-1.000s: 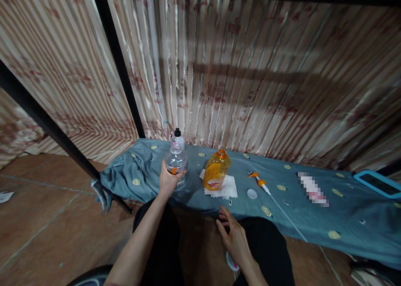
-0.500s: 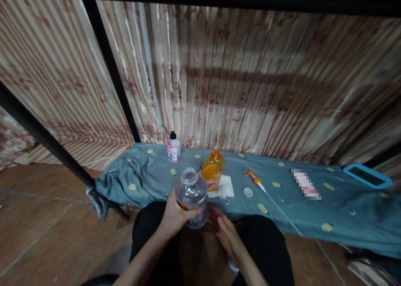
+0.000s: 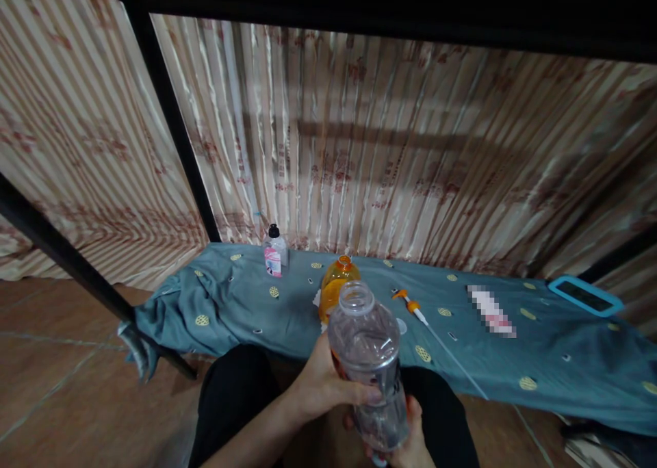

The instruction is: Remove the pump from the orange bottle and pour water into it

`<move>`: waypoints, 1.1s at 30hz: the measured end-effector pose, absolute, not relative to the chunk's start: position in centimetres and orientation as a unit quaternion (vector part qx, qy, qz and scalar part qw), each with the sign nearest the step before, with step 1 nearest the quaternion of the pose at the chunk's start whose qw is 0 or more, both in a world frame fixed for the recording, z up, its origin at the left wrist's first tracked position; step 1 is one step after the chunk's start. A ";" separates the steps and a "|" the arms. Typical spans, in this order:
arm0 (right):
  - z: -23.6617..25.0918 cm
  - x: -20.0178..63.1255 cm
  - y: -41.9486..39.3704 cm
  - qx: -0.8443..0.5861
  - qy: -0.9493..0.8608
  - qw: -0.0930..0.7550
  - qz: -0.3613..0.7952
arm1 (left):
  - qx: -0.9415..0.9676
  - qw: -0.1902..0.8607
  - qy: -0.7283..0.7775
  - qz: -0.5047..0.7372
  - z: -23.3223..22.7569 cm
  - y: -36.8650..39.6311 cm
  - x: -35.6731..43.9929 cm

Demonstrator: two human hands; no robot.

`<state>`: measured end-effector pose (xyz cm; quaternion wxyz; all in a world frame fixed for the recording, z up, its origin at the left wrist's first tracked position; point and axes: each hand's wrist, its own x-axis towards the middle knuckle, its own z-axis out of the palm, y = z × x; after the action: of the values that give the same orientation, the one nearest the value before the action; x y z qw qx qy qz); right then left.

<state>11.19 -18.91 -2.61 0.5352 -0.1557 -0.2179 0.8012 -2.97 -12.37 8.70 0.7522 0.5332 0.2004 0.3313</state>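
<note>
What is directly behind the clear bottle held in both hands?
Behind the clear bottle stands an orange bottle on the teal sheet. Only its neck and left shoulder show; its lower body and whatever it stands on are covered.

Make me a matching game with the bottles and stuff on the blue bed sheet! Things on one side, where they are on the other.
Things:
1. clear plastic bottle without a cap
2. small white bottle with a black cap
3. orange bottle of liquid
4. turquoise-framed tablet

Places:
A. far right on the sheet
B. held in both hands
C. back left, by the curtain
D. just behind the held bottle

Pairs: 1-B, 2-C, 3-D, 4-A
</note>
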 end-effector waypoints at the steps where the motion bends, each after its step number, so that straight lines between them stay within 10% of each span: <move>1: -2.7 11.3 -19.1 -0.158 -0.216 0.548 0.793 | 0.526 0.757 0.196 0.334 8.6 -12.2 -2.8; 14: -0.5 12.8 -19.5 -0.211 -0.073 0.661 0.716 | 0.670 0.366 0.334 0.552 7.7 -0.6 -3.6; 33: 0.2 12.3 -18.9 -0.322 -0.076 0.678 0.656 | 0.710 0.418 0.290 0.486 3.6 1.2 -1.0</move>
<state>12.33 -18.89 0.20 0.6782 -0.3223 -0.0762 0.6560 -0.97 1.19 3.58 0.4183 0.7101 0.2901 0.4864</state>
